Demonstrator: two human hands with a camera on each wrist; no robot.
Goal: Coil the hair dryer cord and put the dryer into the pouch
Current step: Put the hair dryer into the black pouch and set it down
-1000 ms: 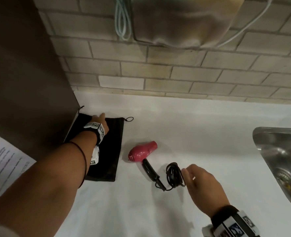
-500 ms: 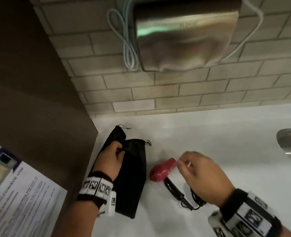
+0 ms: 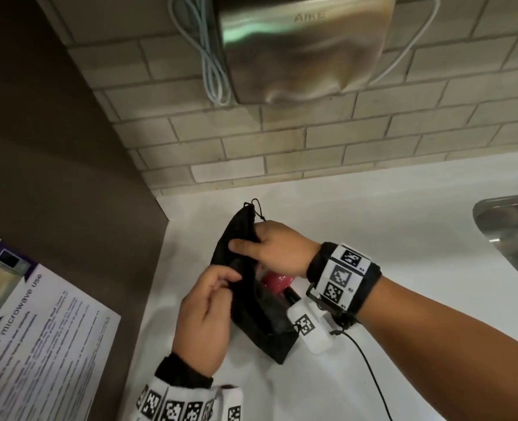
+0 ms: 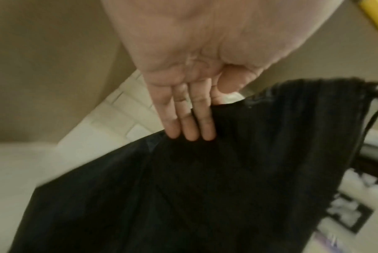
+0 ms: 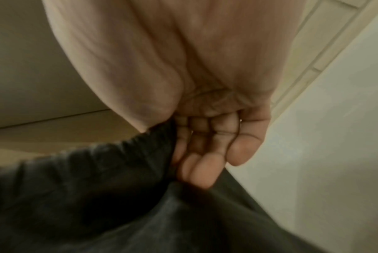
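Black fabric first: the pouch point(image 3: 253, 302) is lifted between my two hands, its long axis running from near me away toward the wall, bottom corner low, drawstring end far. My left hand point(image 3: 204, 317), the nearer one, pinches the pouch's left edge, thumb on top and fingers point(image 4: 189, 123) flat against the cloth underneath. My right hand point(image 3: 277, 249), farther out, grips the gathered rim with fingers point(image 5: 202, 172) curled into the fabric. Judgement: step in hand is opening the mouth. The dryer point(image 3: 277, 282) lies directly beneath my right palm, pink body showing just right of the pouch, black handle pointing back toward my right wrist. Its coiled cord is hidden under my wrist; cannot confirm its state. The right hand is nearer the dryer, so it would likely drop for the pickup while the left keeps the mouth open. Beyond my right hand: white counter point(image 3: 373, 214), then tiled wall point(image 3: 312, 141).
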